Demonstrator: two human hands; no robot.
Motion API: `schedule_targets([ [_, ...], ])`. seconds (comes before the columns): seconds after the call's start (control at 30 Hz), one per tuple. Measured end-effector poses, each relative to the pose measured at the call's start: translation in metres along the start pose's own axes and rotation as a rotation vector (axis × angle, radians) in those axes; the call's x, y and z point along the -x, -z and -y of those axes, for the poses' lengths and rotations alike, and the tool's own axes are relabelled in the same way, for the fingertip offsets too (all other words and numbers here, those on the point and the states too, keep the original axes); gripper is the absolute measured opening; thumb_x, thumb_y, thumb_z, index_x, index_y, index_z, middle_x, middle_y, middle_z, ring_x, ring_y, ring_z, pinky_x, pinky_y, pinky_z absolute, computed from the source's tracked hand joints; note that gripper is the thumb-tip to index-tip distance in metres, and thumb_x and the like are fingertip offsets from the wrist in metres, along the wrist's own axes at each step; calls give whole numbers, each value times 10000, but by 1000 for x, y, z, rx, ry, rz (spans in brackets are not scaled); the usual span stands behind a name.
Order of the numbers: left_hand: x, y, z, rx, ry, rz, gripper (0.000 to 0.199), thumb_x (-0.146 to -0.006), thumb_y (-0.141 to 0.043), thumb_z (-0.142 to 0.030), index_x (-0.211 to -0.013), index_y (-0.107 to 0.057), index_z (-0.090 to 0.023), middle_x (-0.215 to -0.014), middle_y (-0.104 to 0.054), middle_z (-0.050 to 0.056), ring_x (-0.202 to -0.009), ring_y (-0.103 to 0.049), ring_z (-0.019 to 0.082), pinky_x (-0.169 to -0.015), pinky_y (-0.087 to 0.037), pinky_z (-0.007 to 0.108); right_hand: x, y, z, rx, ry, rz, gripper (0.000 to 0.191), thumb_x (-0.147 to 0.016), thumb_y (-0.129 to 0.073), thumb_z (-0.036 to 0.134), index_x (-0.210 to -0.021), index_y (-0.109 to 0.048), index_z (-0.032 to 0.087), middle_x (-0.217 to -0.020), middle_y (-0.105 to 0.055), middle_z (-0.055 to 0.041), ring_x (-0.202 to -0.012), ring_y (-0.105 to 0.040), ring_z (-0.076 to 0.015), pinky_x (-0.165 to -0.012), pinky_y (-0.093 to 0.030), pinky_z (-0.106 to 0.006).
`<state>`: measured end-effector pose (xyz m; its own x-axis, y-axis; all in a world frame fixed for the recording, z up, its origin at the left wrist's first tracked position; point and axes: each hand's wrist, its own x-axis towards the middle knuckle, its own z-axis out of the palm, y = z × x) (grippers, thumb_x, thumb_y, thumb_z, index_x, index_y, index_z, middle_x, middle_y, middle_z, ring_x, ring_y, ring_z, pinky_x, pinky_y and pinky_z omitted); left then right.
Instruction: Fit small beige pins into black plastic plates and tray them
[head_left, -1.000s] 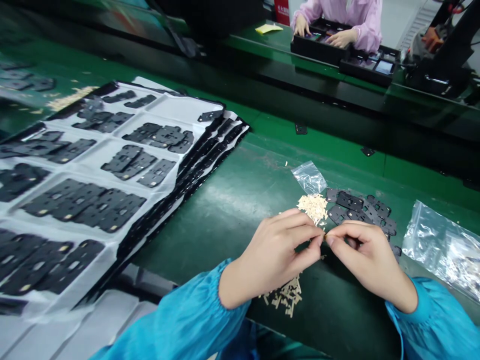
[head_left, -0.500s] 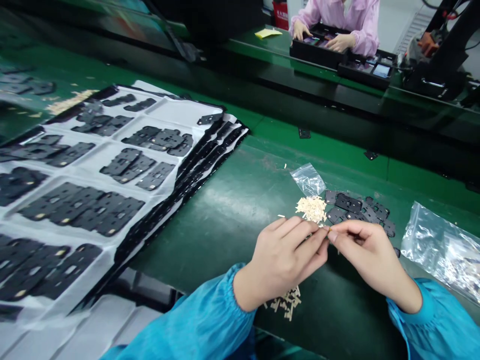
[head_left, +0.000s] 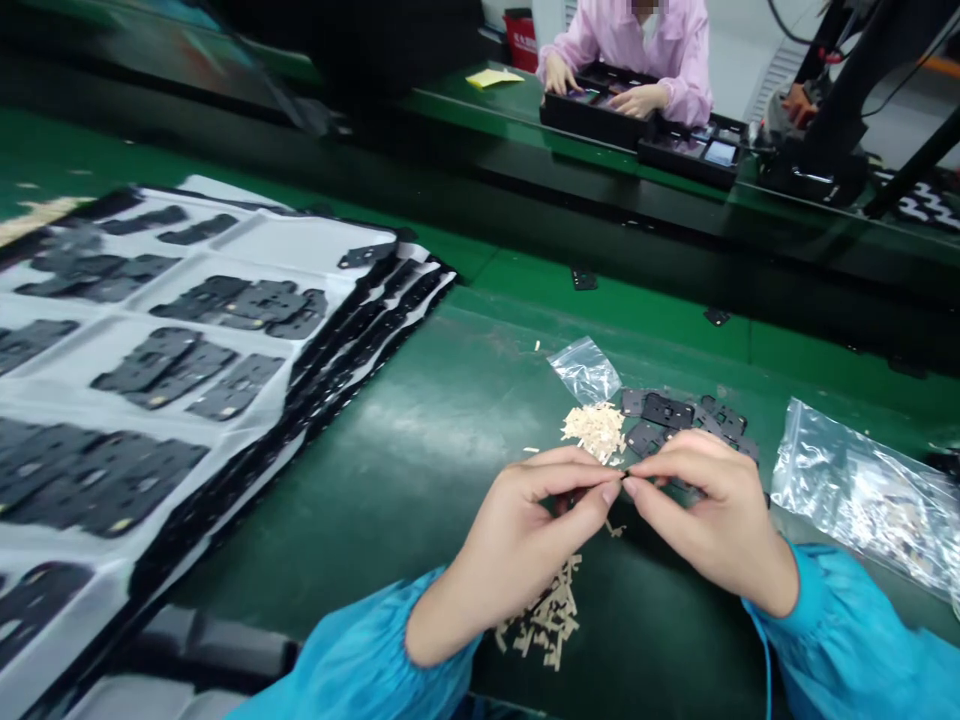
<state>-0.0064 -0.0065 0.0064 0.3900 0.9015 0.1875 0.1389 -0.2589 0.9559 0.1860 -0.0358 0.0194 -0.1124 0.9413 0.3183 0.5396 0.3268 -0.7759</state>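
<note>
My left hand (head_left: 544, 515) and my right hand (head_left: 709, 510) meet fingertip to fingertip above the green mat. Both are closed in a pinch around a tiny dark speck of a piece (head_left: 627, 474), too small to name. Just behind the fingers lies a heap of small cream-coloured strips (head_left: 595, 428). Beside it, partly covered by my right hand, is a cluster of flat black plastic plates (head_left: 660, 410). More beige cut pieces (head_left: 551, 620) are scattered below my left wrist.
At the left stands a stack of white-lined trays (head_left: 274, 245) bearing black plates. A small clear zip bag (head_left: 587, 370) lies behind the strips, a larger clear bag (head_left: 847, 470) at the right. Across a dark ledge, a person in pink (head_left: 686, 60) handles a black box (head_left: 592, 120).
My left hand has turned so that its thumb now shows, pinching against the fingers. The whole view has shifted to the right. Both hands stay together at the fingertips.
</note>
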Motion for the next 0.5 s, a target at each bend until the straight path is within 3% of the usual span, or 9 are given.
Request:
schedule_targets([
  [0.07,-1,0,2,3,-5,5,187,-905,-674,-148,-862,-836,-230,-774,-758,36,-650,-678,156,-535,-552,253,1,-2,0,47,42,-28,113,-901,-687,173,-828,-754,228,-753,-718,-18,-700,-635,-172,-686,-501,-342],
  [0.2,-2,1,4,7,-18,22,200,-910,-675,-149,-873,-842,-253,-759,-756,20,-664,-693,155,-572,-569,254,-1,-1,1,24,-6,5,117,-869,-682,151,-789,-712,231,-735,-679,4,-690,-624,-157,-671,-489,-315],
  [0.5,-5,2,0,-63,-55,19,167,-868,-694,-124,-808,-815,-222,-714,-728,5,-591,-625,117,-473,-439,214,0,3,3,-31,-87,50,96,-839,-703,134,-803,-701,223,-727,-617,22,-688,-578,-137,-643,-445,-284],
])
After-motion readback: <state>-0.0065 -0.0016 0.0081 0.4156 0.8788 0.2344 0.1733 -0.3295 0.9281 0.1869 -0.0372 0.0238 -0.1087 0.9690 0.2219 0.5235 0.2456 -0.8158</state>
